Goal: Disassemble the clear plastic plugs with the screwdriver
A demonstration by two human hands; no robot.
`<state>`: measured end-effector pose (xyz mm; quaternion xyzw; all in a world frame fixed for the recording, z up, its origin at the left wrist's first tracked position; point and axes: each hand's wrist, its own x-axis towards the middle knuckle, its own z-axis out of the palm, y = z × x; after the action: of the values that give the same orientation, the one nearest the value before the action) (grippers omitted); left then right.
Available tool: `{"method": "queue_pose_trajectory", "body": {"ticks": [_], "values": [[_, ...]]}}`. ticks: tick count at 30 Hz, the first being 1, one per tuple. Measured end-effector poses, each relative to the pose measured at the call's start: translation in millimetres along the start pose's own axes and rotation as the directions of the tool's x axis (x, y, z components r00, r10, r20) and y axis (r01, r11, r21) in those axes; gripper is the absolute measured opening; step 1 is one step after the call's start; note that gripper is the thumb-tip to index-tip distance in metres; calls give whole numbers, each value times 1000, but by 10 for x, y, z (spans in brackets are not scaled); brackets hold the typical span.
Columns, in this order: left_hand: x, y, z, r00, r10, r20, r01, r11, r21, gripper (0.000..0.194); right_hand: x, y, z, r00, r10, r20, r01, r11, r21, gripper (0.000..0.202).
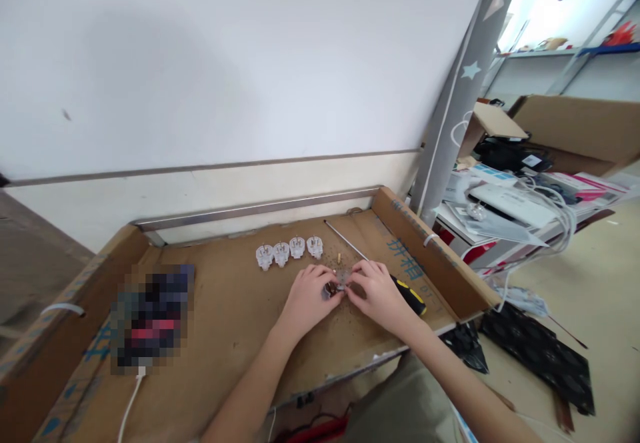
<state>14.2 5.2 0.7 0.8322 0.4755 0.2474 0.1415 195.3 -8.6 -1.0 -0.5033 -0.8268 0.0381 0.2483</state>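
My left hand (313, 291) is closed, its thumb and fingers pinching a small dark piece with metallic bits (330, 288); its kind is too small to tell. My right hand (374, 291) meets it from the right, fingertips pinched together at the same spot. Whatever lies between those fingertips is mostly hidden. Beyond the hands stand several clear plastic plugs (297, 248) in a row, metal pins upward. A small brass-coloured piece (339, 258) lies near my fingertips. The screwdriver (411, 296), with a yellow and black handle, lies partly behind my right hand, its shaft pointing away to the left.
Cardboard (225, 336) with raised side walls covers the work surface. A pixelated dark device (155, 316) with a white cable (129, 406) lies at left. A grey post (450, 96) rises behind the right wall. Boxes and cables (520, 203) crowd the right side.
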Motion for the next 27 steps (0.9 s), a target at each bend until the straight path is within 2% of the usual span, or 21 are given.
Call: {"method": "queue_pose_trajectory", "body": {"ticks": [5, 16, 23, 25, 27], "values": [[-1, -5, 19, 1000, 9, -18, -9, 1000, -10, 12, 21, 25, -8, 1000, -24, 19, 26, 998, -64, 13], [2, 16, 7, 1000, 19, -11, -19, 999, -44, 6, 120, -40, -81, 985, -33, 171, 67, 978, -199, 11], [31, 70, 6, 999, 20, 38, -20, 1000, 12, 5, 191, -71, -144, 962, -26, 270, 81, 978, -194, 13], [36, 82, 11, 999, 2, 41, -3, 999, 36, 4, 182, -75, -195, 962, -17, 274, 68, 982, -175, 10], [37, 86, 22, 999, -15, 35, 13, 999, 44, 5, 117, -58, -272, 969, 10, 246, 32, 986, -164, 18]]}}
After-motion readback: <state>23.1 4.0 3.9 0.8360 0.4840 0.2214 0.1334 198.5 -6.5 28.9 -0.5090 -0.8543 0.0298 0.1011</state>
